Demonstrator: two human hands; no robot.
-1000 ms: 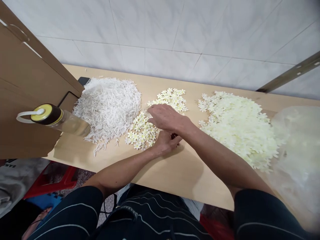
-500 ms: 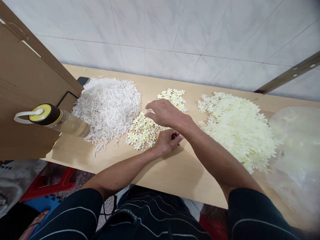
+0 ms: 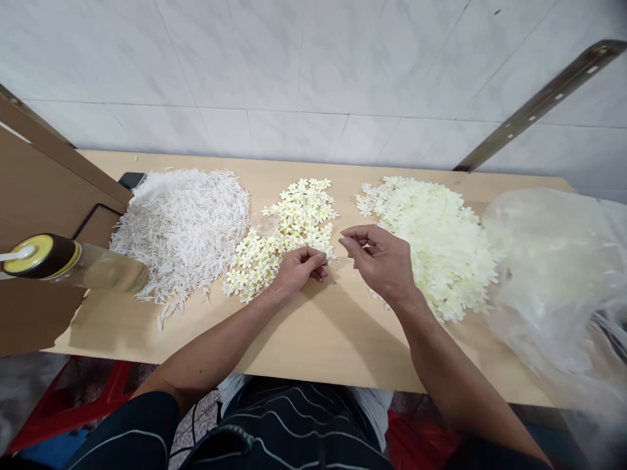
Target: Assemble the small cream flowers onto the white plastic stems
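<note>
My left hand (image 3: 304,267) is closed, thumb pressed against curled fingers, at the near edge of the middle pile of small artificial flowers (image 3: 304,212), white with yellow centres. Whatever it pinches is too small to make out. To its right my right hand (image 3: 385,258) is raised over the table, thumb and index finger brought together. I cannot see what lies between those fingertips. Beyond that hand spreads a larger heap of pale yellow-white flower petals (image 3: 435,241). On the left lies a heap of thin white sticks (image 3: 183,225).
A water bottle (image 3: 105,264) with a yellow and black lid leans at the left by a cardboard panel (image 3: 39,196). A clear plastic bag (image 3: 553,254) bulges at the right end of the wooden table (image 3: 318,339). A metal bracket (image 3: 529,111) stands against the tiled wall. A red stool (image 3: 93,405) is below.
My right hand has come back from above the middle flowers, where it crossed over my left hand, to the right side. My left hand stays low near the pile. The view has shifted.
</note>
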